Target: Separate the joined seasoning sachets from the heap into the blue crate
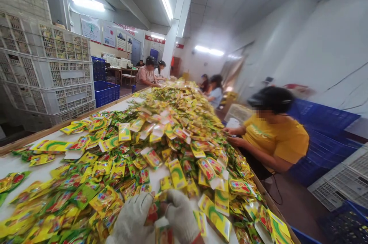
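Note:
My left hand [133, 217], in a whitish work glove, is closed around a small shiny red and green packet [152, 212] at the bottom centre of the head view. Beside it my right hand [181, 213], gloved too, has its fingers curled in at the packet's right side; what they grip is partly hidden and blurred. Just below, between both hands, a small printed carton [165, 233] shows a white flap at its top. A yellow and green carton [215, 217] lies to the right of my right hand, and another yellow carton [177, 174] lies ahead of the hands.
Heaped packets and cartons cover much of the long white table [17, 169], which has a wooden edge [86, 113]. A person in a yellow shirt [270, 136] works at the right side; others sit farther back. Stacked white crates [66, 75] and a blue crate [107, 93] stand left.

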A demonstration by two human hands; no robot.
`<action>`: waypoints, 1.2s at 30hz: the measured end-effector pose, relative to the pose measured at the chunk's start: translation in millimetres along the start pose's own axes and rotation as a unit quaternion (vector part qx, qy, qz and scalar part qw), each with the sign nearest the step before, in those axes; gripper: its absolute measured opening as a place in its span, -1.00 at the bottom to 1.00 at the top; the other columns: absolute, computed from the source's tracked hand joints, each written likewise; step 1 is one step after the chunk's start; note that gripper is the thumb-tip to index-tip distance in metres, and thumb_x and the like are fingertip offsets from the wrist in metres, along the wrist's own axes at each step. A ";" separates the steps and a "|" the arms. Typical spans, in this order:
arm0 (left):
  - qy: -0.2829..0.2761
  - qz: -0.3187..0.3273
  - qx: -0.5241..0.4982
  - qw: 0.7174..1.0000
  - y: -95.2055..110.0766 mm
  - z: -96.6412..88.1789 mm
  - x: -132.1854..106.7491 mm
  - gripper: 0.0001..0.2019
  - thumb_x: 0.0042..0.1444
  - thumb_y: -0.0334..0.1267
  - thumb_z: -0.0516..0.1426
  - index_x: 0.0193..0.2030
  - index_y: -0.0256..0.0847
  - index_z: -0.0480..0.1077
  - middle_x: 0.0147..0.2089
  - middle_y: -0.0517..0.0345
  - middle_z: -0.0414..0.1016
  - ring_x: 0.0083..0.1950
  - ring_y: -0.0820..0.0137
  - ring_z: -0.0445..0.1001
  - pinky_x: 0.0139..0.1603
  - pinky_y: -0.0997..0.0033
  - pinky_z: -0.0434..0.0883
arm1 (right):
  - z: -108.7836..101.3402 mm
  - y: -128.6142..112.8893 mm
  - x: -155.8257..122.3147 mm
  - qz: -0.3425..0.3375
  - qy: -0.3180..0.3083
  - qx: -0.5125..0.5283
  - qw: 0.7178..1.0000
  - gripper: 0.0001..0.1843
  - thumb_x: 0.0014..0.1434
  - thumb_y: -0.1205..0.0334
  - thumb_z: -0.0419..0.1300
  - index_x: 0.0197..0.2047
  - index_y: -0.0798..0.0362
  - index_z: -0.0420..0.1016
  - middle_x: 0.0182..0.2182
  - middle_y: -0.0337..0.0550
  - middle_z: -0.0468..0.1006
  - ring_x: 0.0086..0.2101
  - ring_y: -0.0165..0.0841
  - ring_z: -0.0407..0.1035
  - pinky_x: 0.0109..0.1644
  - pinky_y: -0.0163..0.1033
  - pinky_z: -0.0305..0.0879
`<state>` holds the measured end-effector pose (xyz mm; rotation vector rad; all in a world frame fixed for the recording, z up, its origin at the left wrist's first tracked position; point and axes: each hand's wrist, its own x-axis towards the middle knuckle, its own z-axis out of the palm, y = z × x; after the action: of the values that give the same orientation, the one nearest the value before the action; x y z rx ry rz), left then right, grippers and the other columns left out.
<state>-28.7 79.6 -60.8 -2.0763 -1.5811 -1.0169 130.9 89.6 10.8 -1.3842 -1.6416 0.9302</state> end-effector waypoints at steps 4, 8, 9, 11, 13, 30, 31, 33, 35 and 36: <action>0.020 0.023 0.004 1.000 2.6 -2.6 2.7 -0.51 -0.24 -0.44 0.07 -0.06 -0.12 0.30 -0.17 0.03 0.53 -0.15 0.15 0.49 -0.07 0.16 0.38 | -5.2 -14.4 0.9 0.051 -0.013 0.046 0.998 -0.90 -0.08 0.26 0.15 -0.57 0.03 0.44 -0.62 -0.30 0.37 -0.53 -0.41 0.26 -0.46 -0.37 0.20; 0.012 0.033 -0.015 0.999 4.2 -2.2 3.9 -0.52 -0.26 -0.44 0.08 -0.09 -0.12 0.30 -0.17 0.03 0.54 -0.15 0.16 0.49 -0.04 0.15 0.38 | -7.8 -21.1 -2.8 0.066 -0.130 0.082 0.986 -0.86 -0.10 0.28 0.09 -0.61 0.04 0.41 -0.64 -0.31 0.35 -0.63 -0.46 0.26 -0.58 -0.40 0.17; 0.014 0.030 -0.011 0.999 4.2 -1.9 4.4 -0.54 -0.24 -0.44 0.09 -0.10 -0.12 0.31 -0.18 0.03 0.54 -0.16 0.16 0.49 -0.05 0.15 0.38 | -8.5 -20.5 -4.4 0.088 -0.168 0.089 0.978 -0.86 -0.10 0.27 0.07 -0.56 0.04 0.43 -0.66 -0.33 0.33 -0.68 -0.48 0.23 -0.63 -0.41 0.13; 0.029 0.015 0.000 0.999 4.5 -1.5 5.0 -0.60 -0.17 -0.42 0.10 -0.10 -0.14 0.33 -0.20 0.01 0.54 -0.18 0.15 0.50 -0.09 0.15 0.40 | -10.0 -16.8 -7.4 0.130 -0.228 0.108 0.959 -0.80 -0.08 0.27 0.04 -0.43 0.05 0.48 -0.68 -0.36 0.31 -0.72 -0.49 0.22 -0.67 -0.42 0.10; 0.045 0.004 -0.012 0.999 6.8 -2.8 4.2 -0.65 -0.10 -0.34 0.12 -0.09 -0.16 0.33 -0.20 -0.02 0.54 -0.19 0.14 0.51 -0.13 0.16 0.43 | -10.8 -11.3 -9.8 0.145 -0.238 0.111 0.954 -0.79 -0.08 0.29 0.05 -0.37 0.07 0.47 -0.68 -0.38 0.30 -0.72 -0.49 0.23 -0.67 -0.42 0.11; -0.186 -0.409 -0.551 0.703 20.9 -100.5 -28.4 -0.66 0.00 -0.20 0.20 -0.07 -0.22 0.34 -0.12 0.02 0.55 -0.08 0.25 0.51 -0.06 0.27 0.47 | 10.9 6.2 -88.4 0.040 -0.036 0.122 0.991 -0.71 0.12 0.20 0.18 -0.07 0.06 0.43 -0.32 -0.13 0.55 -0.32 -0.31 0.44 -0.22 -0.23 0.39; -0.200 -0.400 -0.541 0.712 20.3 -101.7 -28.6 -0.69 0.01 -0.19 0.19 -0.10 -0.22 0.36 -0.12 0.03 0.55 -0.09 0.26 0.51 -0.07 0.27 0.47 | 13.3 9.4 -91.7 0.044 -0.042 0.123 0.991 -0.71 0.11 0.19 0.19 -0.08 0.06 0.45 -0.29 -0.11 0.57 -0.30 -0.29 0.45 -0.19 -0.21 0.39; -0.235 -0.366 -0.515 0.739 18.7 -104.1 -24.3 -0.77 0.03 -0.19 0.16 -0.17 -0.21 0.40 -0.18 0.07 0.54 -0.13 0.28 0.49 -0.08 0.28 0.46 | 15.3 11.7 -94.2 0.035 -0.034 0.112 0.993 -0.71 0.11 0.18 0.19 -0.09 0.07 0.47 -0.24 -0.08 0.58 -0.26 -0.27 0.45 -0.13 -0.18 0.38; -0.260 -0.325 -0.485 0.769 17.4 -104.8 -16.8 -0.86 0.04 -0.22 0.14 -0.27 -0.21 0.43 -0.25 0.11 0.53 -0.17 0.30 0.47 -0.08 0.29 0.45 | 13.7 8.8 -92.5 0.019 -0.031 0.091 0.995 -0.78 0.12 0.18 0.17 -0.18 0.08 0.48 -0.29 -0.11 0.56 -0.28 -0.28 0.43 -0.16 -0.20 0.37; -0.261 -0.310 -0.474 0.782 17.3 -103.7 -13.3 -0.88 0.03 -0.25 0.13 -0.31 -0.21 0.44 -0.28 0.12 0.53 -0.19 0.30 0.47 -0.08 0.29 0.44 | 12.0 6.1 -90.7 0.012 -0.037 0.077 0.996 -0.83 0.13 0.19 0.16 -0.24 0.07 0.48 -0.34 -0.14 0.55 -0.31 -0.29 0.41 -0.20 -0.22 0.35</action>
<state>-48.9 -2.2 3.5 -2.6714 -2.4998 -1.8931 131.9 0.2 -9.3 -1.2807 -1.5751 1.1098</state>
